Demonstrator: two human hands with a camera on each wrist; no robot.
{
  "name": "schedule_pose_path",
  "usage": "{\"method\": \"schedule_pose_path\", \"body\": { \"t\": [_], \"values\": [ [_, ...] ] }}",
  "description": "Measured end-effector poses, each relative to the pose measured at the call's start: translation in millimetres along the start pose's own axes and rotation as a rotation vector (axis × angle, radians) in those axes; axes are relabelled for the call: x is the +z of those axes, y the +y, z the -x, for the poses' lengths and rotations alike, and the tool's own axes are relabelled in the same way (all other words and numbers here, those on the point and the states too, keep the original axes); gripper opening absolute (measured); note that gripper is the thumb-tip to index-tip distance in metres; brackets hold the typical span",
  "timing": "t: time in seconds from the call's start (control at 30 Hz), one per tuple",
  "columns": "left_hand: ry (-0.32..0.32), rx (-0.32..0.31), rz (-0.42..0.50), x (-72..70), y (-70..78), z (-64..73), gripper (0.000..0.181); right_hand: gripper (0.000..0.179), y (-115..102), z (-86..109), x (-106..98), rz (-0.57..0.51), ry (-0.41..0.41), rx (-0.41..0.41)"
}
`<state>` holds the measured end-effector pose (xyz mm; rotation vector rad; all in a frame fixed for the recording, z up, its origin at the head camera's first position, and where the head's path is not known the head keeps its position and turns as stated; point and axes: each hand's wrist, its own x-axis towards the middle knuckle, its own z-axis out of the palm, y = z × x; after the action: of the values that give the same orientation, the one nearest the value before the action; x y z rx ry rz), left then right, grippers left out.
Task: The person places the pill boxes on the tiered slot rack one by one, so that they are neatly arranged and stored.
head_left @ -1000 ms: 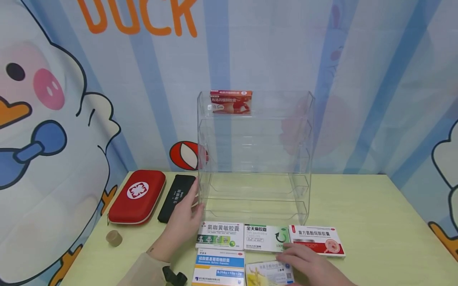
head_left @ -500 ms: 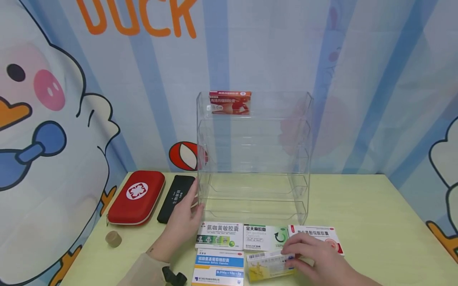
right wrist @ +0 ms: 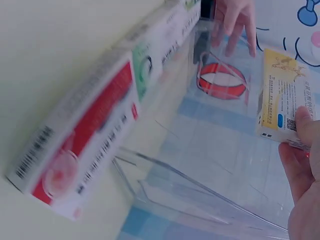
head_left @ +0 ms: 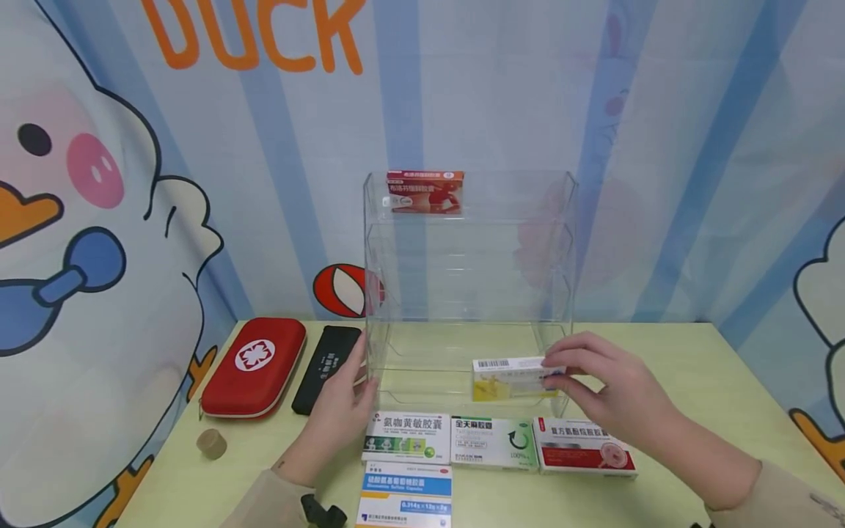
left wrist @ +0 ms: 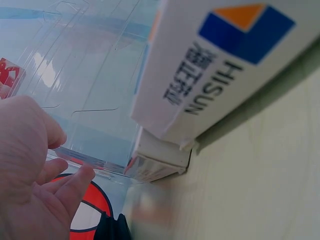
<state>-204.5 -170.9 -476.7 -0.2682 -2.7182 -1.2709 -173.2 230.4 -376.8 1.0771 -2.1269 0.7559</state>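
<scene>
Wears a light beige cloth sleeve on the left arm [head_left: 264, 504], plain where visible, ending short of the wrist. Bears a small dark mark [head_left: 282, 463] on the bare forearm just past that cuff. Carries a black, knobbly wrist piece [head_left: 322, 512] with rounded lobes beside the cuff. Wears a similar beige, lightly creased cloth sleeve on the right arm [head_left: 766, 488], printed with darker marking [head_left: 827, 506] too small to read. Leaves both left hand [head_left: 339, 396] and right hand [head_left: 604, 370] bare.
</scene>
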Motion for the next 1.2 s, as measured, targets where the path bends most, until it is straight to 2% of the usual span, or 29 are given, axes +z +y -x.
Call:
{"method": "schedule_pose_path", "body": {
  "t": [0.07,0.2,0.3,0.37,0.6,0.73,0.97,1.2],
  "values": [
    [0.005,0.000,0.000,0.1,-0.1,0.4,0.094,0.039,5,-10.6,-4,0.024,0.017,-0.013],
    [0.003,0.003,0.005,0.7,1.0,1.0,0.094,0.017,13,-28.3,-11,0.056,0.035,-0.009],
    [-0.004,0.005,0.004,1.5,2.1,1.0,0.093,0.036,19,-39.6,-15,0.085,0.049,0.013],
    [-0.003,0.006,0.004,1.5,2.7,0.9,0.093,0.041,23,-47.3,-17,0.102,0.066,0.034],
    [0.008,0.018,0.011,0.0,3.1,0.5,0.093,0.029,35,-79.3,-17,0.092,0.143,0.116],
    [0.004,0.014,0.012,-0.6,2.6,0.7,0.093,0.023,40,-100.9,-19,0.086,0.170,0.135],
    [0.005,0.010,0.020,-2.1,4.4,2.3,0.092,0.014,49,-146.5,-27,0.159,0.214,0.169],
    [0.007,0.004,0.019,-1.7,4.4,2.0,0.091,0.013,57,-178.3,-38,0.188,0.224,0.330]
  ]
}}
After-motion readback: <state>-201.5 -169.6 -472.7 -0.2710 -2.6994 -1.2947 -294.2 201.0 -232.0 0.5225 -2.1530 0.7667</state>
